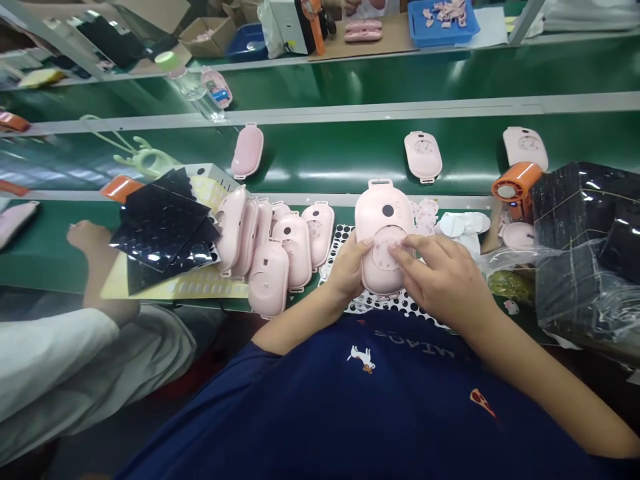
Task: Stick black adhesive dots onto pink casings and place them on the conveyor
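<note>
- Presently we note the left hand (350,267) clasping the pink casing (383,217) by its side.
- The right hand (445,280) grasps nothing; its fingertips (400,248) press the round disc (383,257).
- The casing sits between both hands, over the dotted sheet (380,305); we advise even pressure.

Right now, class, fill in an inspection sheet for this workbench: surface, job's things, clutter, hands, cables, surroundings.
Surface: green bench, with a glossy belt beyond it.
Job's things: pink shell held over a dotted sticker sheet.
Clutter: row of pink shells, black sheets, orange fan, wrapped black stacks.
Hands: left hand grips the shell's side; right hand has its fingertips on the round grille.
Cables: nothing seen.
Surroundings: co-worker's hand at left; blue tray far behind.
</note>
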{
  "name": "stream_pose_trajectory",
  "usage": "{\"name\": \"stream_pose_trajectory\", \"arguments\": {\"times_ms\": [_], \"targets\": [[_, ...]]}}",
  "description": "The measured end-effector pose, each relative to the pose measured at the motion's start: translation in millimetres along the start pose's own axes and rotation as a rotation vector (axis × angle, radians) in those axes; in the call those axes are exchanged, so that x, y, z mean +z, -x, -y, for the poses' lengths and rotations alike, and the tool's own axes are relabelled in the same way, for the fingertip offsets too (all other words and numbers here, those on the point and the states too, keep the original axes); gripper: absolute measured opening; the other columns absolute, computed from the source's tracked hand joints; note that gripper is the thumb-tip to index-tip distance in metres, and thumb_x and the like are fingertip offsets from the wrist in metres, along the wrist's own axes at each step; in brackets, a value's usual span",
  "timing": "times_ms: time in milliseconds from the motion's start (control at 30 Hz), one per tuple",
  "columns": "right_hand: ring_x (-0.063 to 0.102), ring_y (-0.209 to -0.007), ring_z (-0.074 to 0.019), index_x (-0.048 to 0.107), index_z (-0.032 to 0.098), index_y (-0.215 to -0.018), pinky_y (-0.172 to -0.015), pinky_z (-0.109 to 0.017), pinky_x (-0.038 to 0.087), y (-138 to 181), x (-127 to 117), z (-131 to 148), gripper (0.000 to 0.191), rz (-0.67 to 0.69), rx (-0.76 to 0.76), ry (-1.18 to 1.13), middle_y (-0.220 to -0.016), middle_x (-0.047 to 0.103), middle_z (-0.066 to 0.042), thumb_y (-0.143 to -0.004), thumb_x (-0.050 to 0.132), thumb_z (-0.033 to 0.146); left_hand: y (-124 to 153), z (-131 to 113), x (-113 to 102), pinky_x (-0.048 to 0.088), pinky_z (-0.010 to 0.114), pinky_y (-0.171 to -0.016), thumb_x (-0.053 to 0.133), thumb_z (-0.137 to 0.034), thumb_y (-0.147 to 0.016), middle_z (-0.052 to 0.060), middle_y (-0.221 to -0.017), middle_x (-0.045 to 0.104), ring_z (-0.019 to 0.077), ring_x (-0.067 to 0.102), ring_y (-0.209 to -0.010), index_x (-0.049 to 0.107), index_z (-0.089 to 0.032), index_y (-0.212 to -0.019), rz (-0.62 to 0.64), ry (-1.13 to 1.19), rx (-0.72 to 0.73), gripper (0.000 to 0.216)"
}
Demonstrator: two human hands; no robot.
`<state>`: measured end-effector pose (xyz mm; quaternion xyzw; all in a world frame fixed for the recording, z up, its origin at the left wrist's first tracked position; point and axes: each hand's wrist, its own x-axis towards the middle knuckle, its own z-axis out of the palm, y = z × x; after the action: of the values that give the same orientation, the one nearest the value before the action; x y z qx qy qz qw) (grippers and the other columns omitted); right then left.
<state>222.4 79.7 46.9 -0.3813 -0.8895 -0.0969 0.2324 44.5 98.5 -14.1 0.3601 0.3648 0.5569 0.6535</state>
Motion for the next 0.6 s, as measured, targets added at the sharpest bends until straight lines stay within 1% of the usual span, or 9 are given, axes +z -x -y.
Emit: {"name": "stream_pose_trajectory", "arguments": {"times_ms": [100,167,233,333,433,600], "targets": [[0.06,-0.097,-0.026,0.073,0.021,-0.117,-0.082,-0.04,0.042,6.0,3.3,-3.5,0.026,-0.091,0.067,0.106,-0.112,0.074,-0.01,-0.098,0.059,0.032,1.1,0.5,1.5,0.059,0.049,-0.096,0.067,-0.053,-0.085,0.012,-0.118,0.075,0.0319,0.072,-0.11,0.06,-0.02,-0.121,-0.024,-0.01,-0.008,0.049],[0.059,-0.104,-0.0278,0.073,0.023,-0.117,-0.088,-0.042,0.041,9.0,5.9,-3.9,0.027,-0.131,0.14,0.133,-0.116,0.073,-0.01,-0.097,0.061,0.036,2.3,1.6,2.3,0.059,0.047,-0.096,0.071,-0.054,-0.083,0.011,-0.118,0.075,0.0314,0.073,-0.11,0.062,-0.021,-0.119,-0.021,-0.006,-0.007,0.05],[0.058,-0.109,-0.0273,0.073,0.027,-0.118,-0.093,-0.042,0.038,11.2,8.2,-4.0,0.025,-0.131,0.167,0.1,-0.119,0.073,-0.007,-0.096,0.062,0.033,3.3,2.6,2.4,0.059,0.046,-0.097,0.072,-0.054,-0.082,0.011,-0.119,0.075,0.0311,0.072,-0.112,0.063,-0.022,-0.118,0.005,-0.009,-0.013,0.05],[0.059,-0.108,-0.0237,0.073,0.03,-0.114,-0.096,-0.04,0.035,13.3,9.6,-4.6,0.02,-0.102,0.125,0.037,-0.113,0.076,-0.002,-0.097,0.062,0.028,3.7,4.4,2.0,0.058,0.047,-0.1,0.071,-0.055,-0.084,0.011,-0.12,0.075,0.031,0.071,-0.114,0.064,-0.022,-0.117,0.035,-0.026,-0.006,0.047],[0.061,-0.102,-0.0223,0.074,0.026,-0.109,-0.094,-0.038,0.035,14.0,8.2,-4.2,0.017,-0.121,0.101,0.066,-0.105,0.077,-0.002,-0.098,0.062,0.031,3.0,6.6,3.6,0.058,0.047,-0.099,0.071,-0.054,-0.084,0.01,-0.118,0.076,0.0306,0.071,-0.113,0.064,-0.022,-0.116,0.022,-0.006,-0.001,0.046],[0.062,-0.103,-0.0225,0.073,0.022,-0.106,-0.096,-0.039,0.035,13.4,5.8,-2.4,0.023,-0.156,0.065,0.093,-0.109,0.078,-0.004,-0.097,0.064,0.04,3.6,5.0,10.5,0.057,0.039,-0.096,0.077,-0.051,-0.08,0.007,-0.113,0.075,0.0261,0.072,-0.106,0.065,-0.019,-0.113,-0.02,0.036,-0.005,0.047]]}}
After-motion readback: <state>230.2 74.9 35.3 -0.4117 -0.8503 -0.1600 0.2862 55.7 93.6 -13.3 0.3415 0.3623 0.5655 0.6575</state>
